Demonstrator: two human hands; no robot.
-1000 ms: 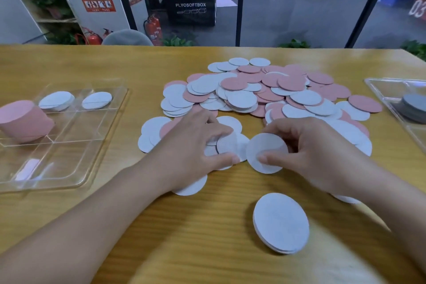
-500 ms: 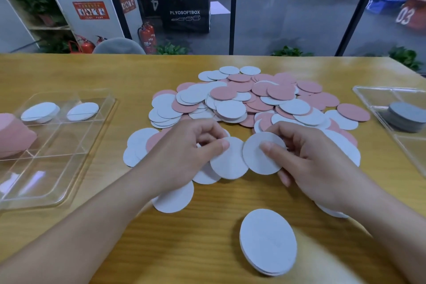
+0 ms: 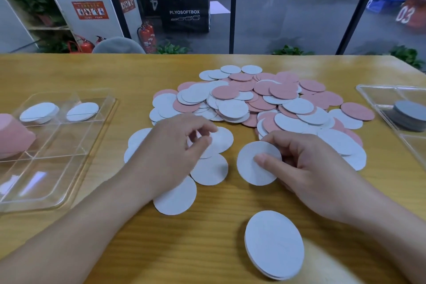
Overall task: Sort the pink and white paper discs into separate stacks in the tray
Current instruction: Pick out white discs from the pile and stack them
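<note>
A loose heap of pink and white paper discs (image 3: 260, 99) covers the middle of the wooden table. My right hand (image 3: 309, 168) pinches a white disc (image 3: 250, 168) between thumb and fingers, near the heap's front edge. My left hand (image 3: 170, 152) hovers with curled fingers over several white discs (image 3: 221, 140) spread in front of the heap, its fingertips at one of them. A small stack of white discs (image 3: 274, 244) lies close to me. The clear tray (image 3: 76, 163) at the left holds two low white stacks (image 3: 39, 112) and a tall pink stack (image 3: 11, 138).
A second clear tray (image 3: 368, 92) at the right edge holds a stack of grey discs (image 3: 409, 114). Bare table lies near me between my forearms. Beyond the table's far edge are a glass wall, plants and a grey chair back (image 3: 118, 45).
The left hand has let the white disc it pinched slide and now hovers over the spread discs. The right hand has shifted slightly right, still holding its white disc. The view tilted upward.
</note>
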